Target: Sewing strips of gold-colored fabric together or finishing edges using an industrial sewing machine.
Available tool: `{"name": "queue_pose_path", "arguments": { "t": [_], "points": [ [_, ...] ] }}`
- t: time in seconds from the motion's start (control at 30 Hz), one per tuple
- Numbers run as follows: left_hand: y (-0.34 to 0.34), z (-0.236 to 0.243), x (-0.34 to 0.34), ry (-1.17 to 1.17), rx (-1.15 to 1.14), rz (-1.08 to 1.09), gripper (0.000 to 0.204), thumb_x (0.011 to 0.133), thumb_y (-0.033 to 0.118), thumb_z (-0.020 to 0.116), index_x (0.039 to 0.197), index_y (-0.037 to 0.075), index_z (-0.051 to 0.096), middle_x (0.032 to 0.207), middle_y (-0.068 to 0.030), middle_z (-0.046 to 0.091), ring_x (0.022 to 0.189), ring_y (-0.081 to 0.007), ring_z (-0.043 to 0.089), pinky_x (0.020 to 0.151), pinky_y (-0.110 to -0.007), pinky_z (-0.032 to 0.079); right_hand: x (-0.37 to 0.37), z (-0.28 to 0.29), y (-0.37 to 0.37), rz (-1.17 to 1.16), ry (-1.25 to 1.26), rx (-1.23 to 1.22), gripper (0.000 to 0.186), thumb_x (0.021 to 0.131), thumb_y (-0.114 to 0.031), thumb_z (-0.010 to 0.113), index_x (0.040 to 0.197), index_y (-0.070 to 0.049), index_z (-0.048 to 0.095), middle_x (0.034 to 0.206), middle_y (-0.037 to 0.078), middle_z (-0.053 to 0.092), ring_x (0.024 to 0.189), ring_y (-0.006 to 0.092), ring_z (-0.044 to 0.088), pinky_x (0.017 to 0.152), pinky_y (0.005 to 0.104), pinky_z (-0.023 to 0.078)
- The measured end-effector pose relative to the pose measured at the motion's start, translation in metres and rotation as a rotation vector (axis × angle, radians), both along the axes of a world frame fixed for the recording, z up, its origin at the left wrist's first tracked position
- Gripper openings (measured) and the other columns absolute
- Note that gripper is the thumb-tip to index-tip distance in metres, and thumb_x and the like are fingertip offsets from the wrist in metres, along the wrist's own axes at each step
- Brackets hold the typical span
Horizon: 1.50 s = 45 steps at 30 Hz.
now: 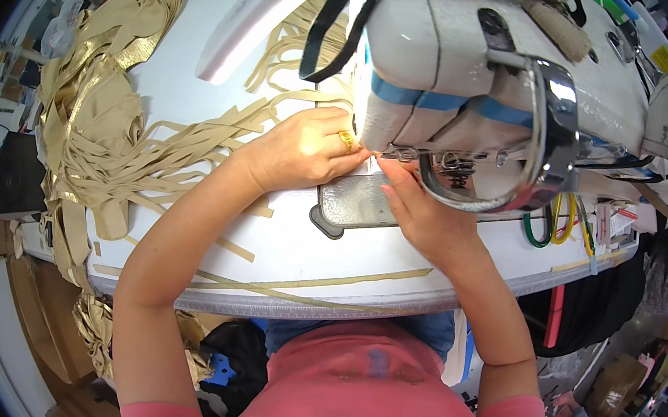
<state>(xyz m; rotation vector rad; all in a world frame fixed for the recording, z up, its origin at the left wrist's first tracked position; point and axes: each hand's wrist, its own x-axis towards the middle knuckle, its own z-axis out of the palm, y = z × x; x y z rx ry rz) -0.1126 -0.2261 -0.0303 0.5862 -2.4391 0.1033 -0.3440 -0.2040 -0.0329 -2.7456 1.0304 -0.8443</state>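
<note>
So from my end, looking down through the head cam, both hands are working right under the head of a white sewing machine [441,64], toward the far edge of the white counter [354,252]. Left hand [299,152] (the one with the gold ring [347,139]) has its fingers curled and bunched, tips up near the presser foot. Right hand [436,220] comes in from the other side, thumb and fingers a bit apart, tips almost meeting the left's. Can't tell what either one is actually pinching; it's too small at that spot. One beige strip [307,97] runs up to just behind the left hand, by the machine.

The metal plate [364,199] sits below the fingertips, nearer the counter's front edge. A big tangle of beige strips [130,156] covers the left end, and two thin strips [342,283] cross near the front edge.
</note>
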Motion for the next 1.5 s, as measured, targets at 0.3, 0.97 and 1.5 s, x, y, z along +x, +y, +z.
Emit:
{"name": "queue_pose_path", "arguments": {
  "t": [0.3,0.97,1.5],
  "points": [
    [0.001,0.012,0.001,-0.069,-0.088,-0.012,0.005,0.070,0.005,0.071,0.073,0.003,0.067,0.068,-0.0034,0.052,0.066,-0.0199,0.053,0.058,-0.032,0.047,-0.001,0.000,-0.001,-0.020,0.055,0.025,0.029,0.078,-0.018,0.070,0.107,-0.014,0.067,0.092,0.003,0.063,0.086,0.0218,0.060,0.076,0.0378,0.044],
    [0.000,0.006,-0.003,0.020,0.030,0.017,0.006,0.071,0.004,0.070,0.075,0.001,0.066,0.067,-0.0046,0.054,0.066,-0.0212,0.054,0.060,-0.033,0.048,-0.025,-0.016,-0.036,-0.096,-0.429,0.185,0.003,0.071,0.000,0.063,0.072,-0.001,0.061,0.062,0.012,0.057,0.054,0.0269,0.056,0.052,0.0327,0.043],
    [-0.007,0.001,0.002,0.020,0.011,0.027,0.008,0.076,0.008,0.068,0.073,0.002,0.064,0.067,-0.0063,0.054,0.069,-0.0235,0.055,0.060,-0.034,0.049,-0.034,-0.013,-0.031,-0.138,-0.311,0.100,0.013,0.065,-0.009,0.070,0.071,-0.005,0.059,0.068,0.012,0.057,0.064,0.0330,0.055,0.056,0.0422,0.040]
  ]
}}
